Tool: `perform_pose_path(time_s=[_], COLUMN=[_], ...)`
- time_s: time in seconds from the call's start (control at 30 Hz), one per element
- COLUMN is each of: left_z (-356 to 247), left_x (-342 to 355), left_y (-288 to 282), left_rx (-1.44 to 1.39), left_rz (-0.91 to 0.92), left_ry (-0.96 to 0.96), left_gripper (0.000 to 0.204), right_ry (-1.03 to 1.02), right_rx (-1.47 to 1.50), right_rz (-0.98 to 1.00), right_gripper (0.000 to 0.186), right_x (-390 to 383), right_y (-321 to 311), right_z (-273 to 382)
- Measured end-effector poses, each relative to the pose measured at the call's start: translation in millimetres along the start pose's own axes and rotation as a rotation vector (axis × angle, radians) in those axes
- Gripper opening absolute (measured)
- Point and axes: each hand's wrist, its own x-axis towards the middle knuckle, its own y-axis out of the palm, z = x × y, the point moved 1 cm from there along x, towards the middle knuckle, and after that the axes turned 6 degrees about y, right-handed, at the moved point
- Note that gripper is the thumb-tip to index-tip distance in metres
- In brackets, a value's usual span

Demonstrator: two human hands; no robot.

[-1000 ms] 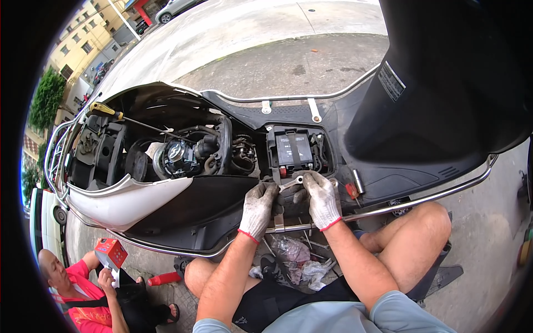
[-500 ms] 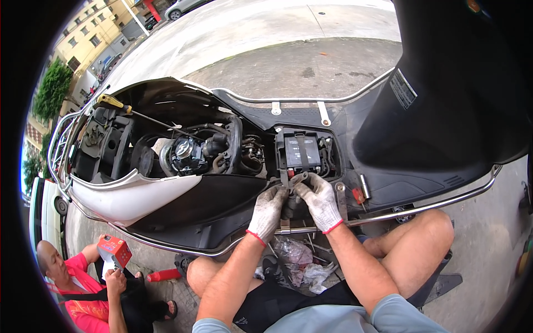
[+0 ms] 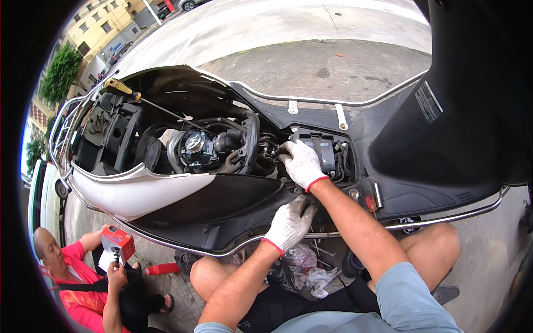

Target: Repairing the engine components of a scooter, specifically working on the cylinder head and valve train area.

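Both my hands wear white work gloves, with darkened fingers and red cuffs. My right hand [image 3: 302,165] reaches into the opened scooter [image 3: 239,202], between the black battery [image 3: 325,152] and the engine bay. Its fingers are closed at the edge of the battery box, and whatever they grip is hidden. Lower down, beside the scooter's near side panel, is my left hand [image 3: 290,223]. Its fingers are curled together, and I cannot make out anything in them. To the left, the engine and its metal carburetor-like part [image 3: 195,145] lie exposed under the lifted-off seat area.
A long screwdriver [image 3: 158,105] with a yellow handle lies across the open bay. On the footboard are a metal socket [image 3: 378,195] and a red-handled tool [image 3: 370,204]. Crumpled plastic bags [image 3: 308,266] lie below. At left, a person [image 3: 78,277] holds a red box [image 3: 118,242].
My hands have separated from the small metal piece between them. The right has moved up and left to the engine side of the battery; the left has dropped lower. The view has shifted slightly.
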Motion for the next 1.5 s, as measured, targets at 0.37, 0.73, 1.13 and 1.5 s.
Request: perform_pose_path(time_s=[0.37,0.73,1.13,1.5], left_z=[5,5,8,2], left_x=[-2,-3,-4,3], left_y=[0,-1,0,-3], left_rx=[0.046,0.105,0.179,0.262], left_rz=[0.021,0.045,0.058,0.112], left_ry=[-0.003,-0.007,-0.016,0.005], left_gripper=[0.028,0.028,0.027,0.034], right_ry=[-0.068,-0.176,0.048,-0.35], right_rx=[-0.07,-0.19,0.129,-0.36], right_rz=[0.035,0.007,0.04,0.499], right_gripper=[0.019,0.025,0.018,0.024], right_x=[4,5,11,-1], right_y=[27,35,14,-148], right_z=[-4,-3,-2,24])
